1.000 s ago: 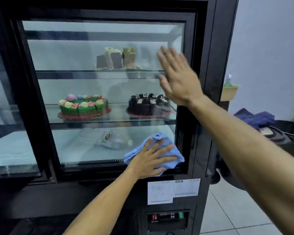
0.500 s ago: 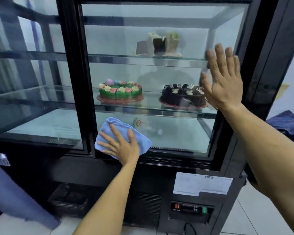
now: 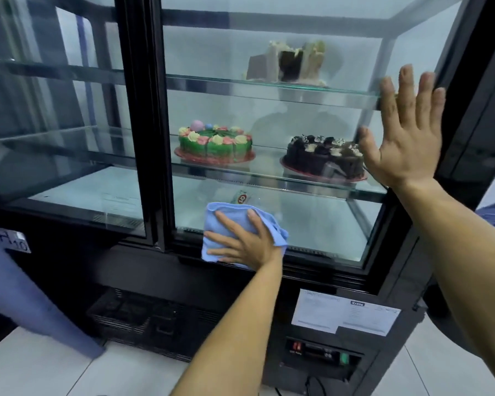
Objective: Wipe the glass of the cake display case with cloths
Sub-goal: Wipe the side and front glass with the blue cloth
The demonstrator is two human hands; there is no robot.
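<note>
Left hand (image 3: 245, 242) fingers spread, pressing folded blue microfiber cloth (image 3: 212, 221) flat on lower glass door (image 3: 312, 224). Cloth soft, light; palm pressure suffices. Right hand (image 3: 403, 138) flat, bracing glass; rigid, fragile.

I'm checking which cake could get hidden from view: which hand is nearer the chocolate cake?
Right. The right hand is flat on the glass just right of the chocolate cake; the left hand presses the blue cloth lower down.

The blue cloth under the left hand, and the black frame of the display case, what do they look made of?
Folded light-blue cloth: soft fabric, probably microfibre; matte, with limp rumpled edges. Black door frame: looks like painted or coated metal, possibly plastic; smooth with a dull sheen.
</note>
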